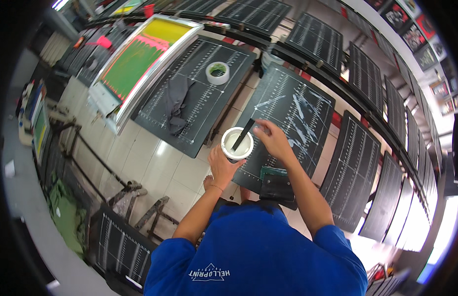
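A white round tub (225, 140) with pale, creamy contents is held upright in my left hand (222, 165), the fingers wrapped round its side. A flat black stick (245, 132) slants out of the tub, its lower end in the contents. My right hand (272, 138) is at the stick's upper end, fingers bent and closed on it; part of the grip is hidden. Below my right hand, a dark board (276, 106) carries whitish smears. A black, green-edged flat tool (277, 185) lies on its near end.
To the left, another dark board (201, 121) bears a roll of tape (217, 73) and a crumpled dark cloth (177, 101). Beyond it stands a framed printing screen (135, 64) with green, pink and yellow areas. Several more marked boards (350, 170) line the rails at right.
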Motion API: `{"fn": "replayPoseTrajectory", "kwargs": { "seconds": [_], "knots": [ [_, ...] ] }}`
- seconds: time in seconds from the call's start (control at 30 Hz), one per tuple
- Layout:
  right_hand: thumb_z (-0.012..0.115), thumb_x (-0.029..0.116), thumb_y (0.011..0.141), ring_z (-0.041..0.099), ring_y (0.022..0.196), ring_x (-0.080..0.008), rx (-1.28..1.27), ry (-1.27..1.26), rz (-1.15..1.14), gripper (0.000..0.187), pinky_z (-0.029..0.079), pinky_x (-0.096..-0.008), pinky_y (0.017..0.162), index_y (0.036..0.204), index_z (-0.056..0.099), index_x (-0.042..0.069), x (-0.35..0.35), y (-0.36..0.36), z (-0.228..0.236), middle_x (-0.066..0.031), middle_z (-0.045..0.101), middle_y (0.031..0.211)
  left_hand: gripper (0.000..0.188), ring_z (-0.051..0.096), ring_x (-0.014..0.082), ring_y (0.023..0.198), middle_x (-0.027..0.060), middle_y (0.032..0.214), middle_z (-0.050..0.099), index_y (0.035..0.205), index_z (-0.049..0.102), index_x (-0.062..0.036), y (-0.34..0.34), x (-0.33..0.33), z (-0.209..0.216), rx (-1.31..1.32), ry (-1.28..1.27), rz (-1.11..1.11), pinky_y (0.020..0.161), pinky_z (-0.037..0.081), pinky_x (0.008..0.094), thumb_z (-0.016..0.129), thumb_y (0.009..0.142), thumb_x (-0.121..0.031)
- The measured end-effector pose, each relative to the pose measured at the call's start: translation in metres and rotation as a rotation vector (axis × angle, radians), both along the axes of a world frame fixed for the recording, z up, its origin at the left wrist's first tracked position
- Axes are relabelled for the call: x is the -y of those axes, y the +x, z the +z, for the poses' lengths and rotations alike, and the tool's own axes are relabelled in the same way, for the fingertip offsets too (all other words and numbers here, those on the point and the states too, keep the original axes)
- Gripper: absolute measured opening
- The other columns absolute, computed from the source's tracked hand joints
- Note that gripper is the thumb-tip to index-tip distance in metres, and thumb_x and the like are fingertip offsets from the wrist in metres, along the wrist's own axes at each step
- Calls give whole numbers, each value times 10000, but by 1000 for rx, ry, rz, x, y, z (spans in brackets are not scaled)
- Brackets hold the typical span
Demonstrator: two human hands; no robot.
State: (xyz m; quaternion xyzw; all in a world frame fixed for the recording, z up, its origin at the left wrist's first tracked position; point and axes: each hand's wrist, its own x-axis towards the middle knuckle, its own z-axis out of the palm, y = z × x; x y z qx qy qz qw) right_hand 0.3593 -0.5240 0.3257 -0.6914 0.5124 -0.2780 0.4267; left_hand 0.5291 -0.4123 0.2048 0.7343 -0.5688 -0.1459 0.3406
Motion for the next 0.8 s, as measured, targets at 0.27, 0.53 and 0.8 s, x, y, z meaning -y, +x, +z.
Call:
{"fn": "replayPoseTrajectory", "kwargs": {
  "seconds": [0.27,0.53,0.8],
  "knots": [
    [595,348,956,632,798,-404,-182,-260,144,381,481,-442,731,952,682,-23,41,22,-16,-224,658,852,964,461,379,1216,185,1238,536,1303,480,-5,-5,-7,4,-72,-90,88,1057,326,496,926,558,-424],
    [569,319,992,467,630,-133,-45,20,66,396,379,-344,583,1000,740,-38,78,-14,-46,-21,579,674,1026,495,445,1206,281,1340,470,1375,357,78,-16,-8,1,-229,-142,99,1054,417,460,905,600,-313],
    [590,324,1009,351,579,-38,36,-27,429,361,229,-258,513,938,718,-5,-19,72,42,76,434,639,1081,436,429,1302,283,1420,353,1446,248,78,24,-106,18,-410,-217,132,1090,398,420,883,653,-292]
  ]
}}
